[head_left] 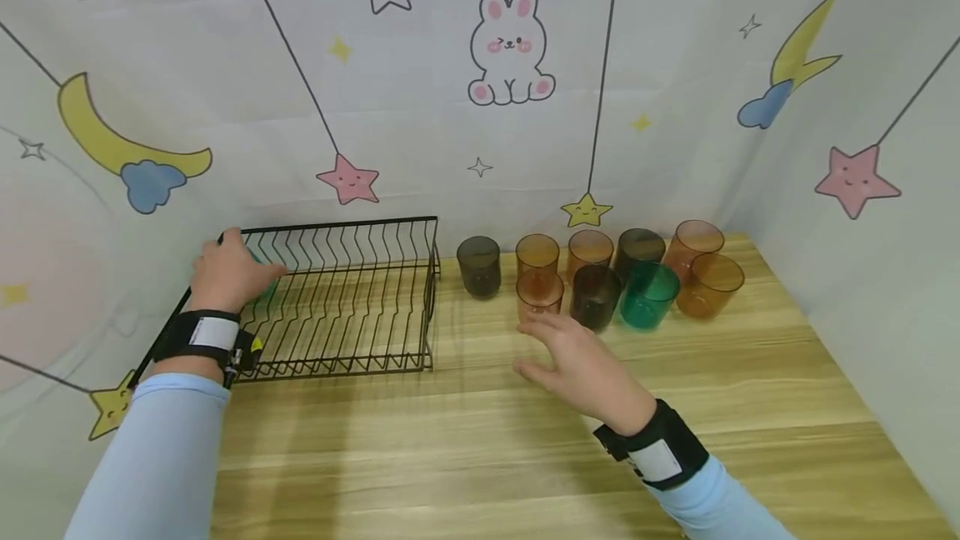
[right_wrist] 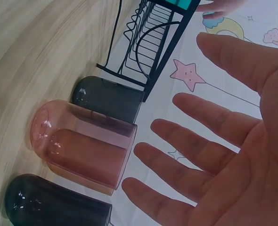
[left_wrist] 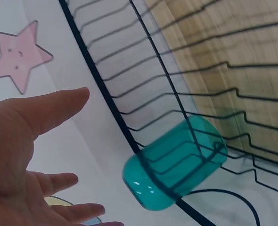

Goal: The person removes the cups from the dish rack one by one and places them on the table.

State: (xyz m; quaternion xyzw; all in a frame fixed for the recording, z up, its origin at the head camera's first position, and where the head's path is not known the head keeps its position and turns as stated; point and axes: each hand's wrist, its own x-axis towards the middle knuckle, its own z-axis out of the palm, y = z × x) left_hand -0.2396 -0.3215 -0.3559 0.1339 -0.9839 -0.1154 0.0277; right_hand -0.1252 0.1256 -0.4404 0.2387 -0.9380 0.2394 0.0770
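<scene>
My left hand [head_left: 228,273] is over the back left corner of a black wire rack [head_left: 360,227], its fingers apart. A teal translucent cup [left_wrist: 172,165] sits in that corner; the hand mostly hides it in the head view. The left wrist view has the thumb and fingers off to one side of the cup, not around it. My right hand [head_left: 588,369] holds nothing and is spread in front of a pink translucent cup [head_left: 540,300]. In the right wrist view its fingertips point toward the rim side of that pink cup.
Several translucent cups stand in two rows at the back right, among them a dark grey cup [head_left: 478,267] beside the rack, a green cup [head_left: 648,297] and an amber cup [head_left: 708,286]. A patterned white curtain [head_left: 442,132] hangs behind the wooden table [head_left: 480,457].
</scene>
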